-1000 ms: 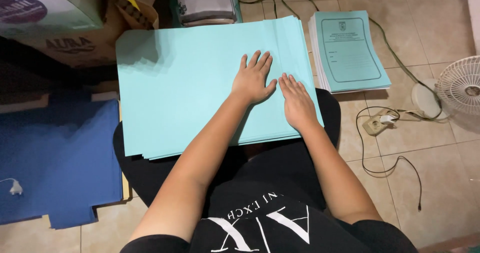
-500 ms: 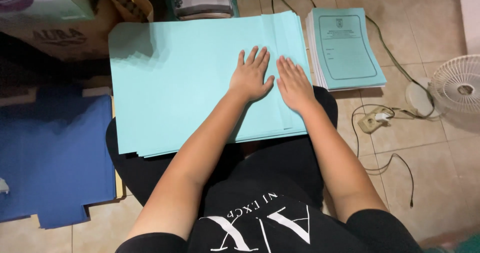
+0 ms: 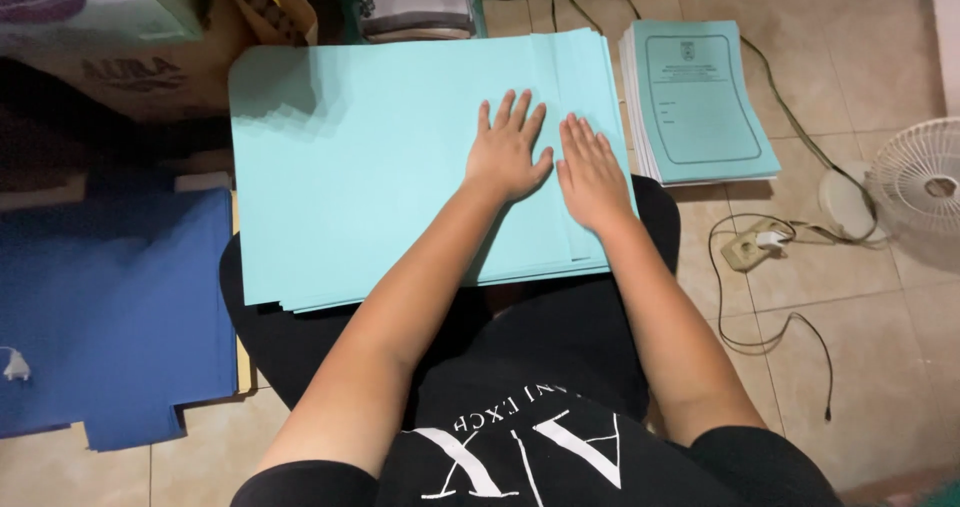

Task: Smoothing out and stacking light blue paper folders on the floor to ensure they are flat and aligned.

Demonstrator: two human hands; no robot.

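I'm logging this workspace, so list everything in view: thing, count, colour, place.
Paper sheets: one fanned stack, light teal, on the lap.
Printed booklets: one stack, teal covers, floor at right.
Card sheets: one pile, dark blue, floor at left.
Cardboard boxes: two, brown and white, top left.
Fan: one, white, right edge.
Power socket: one, beige, with dark cables, on the tiled floor.
Left hand: flat on the sheets.
Right hand: flat beside it.

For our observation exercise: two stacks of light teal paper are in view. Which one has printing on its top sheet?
The smaller stack on the floor tiles to the right, with a framed printed cover. The large stack under both hands is blank.
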